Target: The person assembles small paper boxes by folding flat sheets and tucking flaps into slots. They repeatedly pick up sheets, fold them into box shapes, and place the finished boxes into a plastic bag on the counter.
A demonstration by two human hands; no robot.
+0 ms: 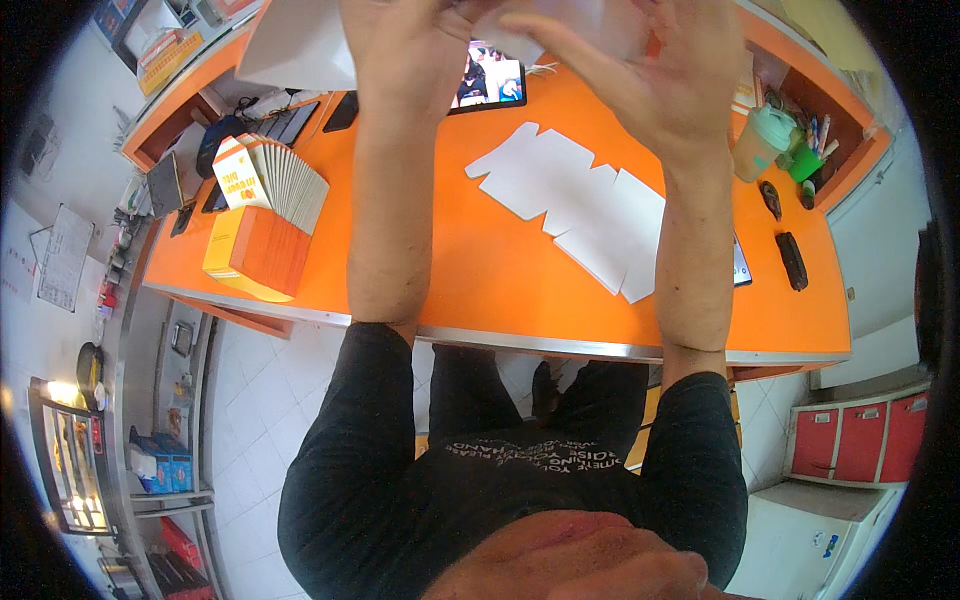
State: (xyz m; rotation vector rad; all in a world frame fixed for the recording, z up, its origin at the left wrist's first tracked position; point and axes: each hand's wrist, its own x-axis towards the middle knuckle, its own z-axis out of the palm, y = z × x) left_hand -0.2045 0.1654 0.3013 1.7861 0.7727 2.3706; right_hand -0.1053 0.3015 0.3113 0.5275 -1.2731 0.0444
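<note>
At the top edge my left hand [405,40] and my right hand [665,75] hold up a piece of white card [300,45], partly cut off by the frame. The card shows left of my left hand and between both hands. My right thumb stretches across it toward the left; the other fingers are blurred or out of frame. Below, between my forearms, flat die-cut white card blanks [570,200] with notched edges lie on the orange table [480,290]. My right forearm covers their right end.
At left, a yellow-orange box [255,250] stands beside a fanned stack of printed cards [285,180]. A lit tablet [495,80] lies behind. Toward the right are a shaker cup [765,140], a green pen holder [808,160], a dark pouch [791,261] and a phone [741,262].
</note>
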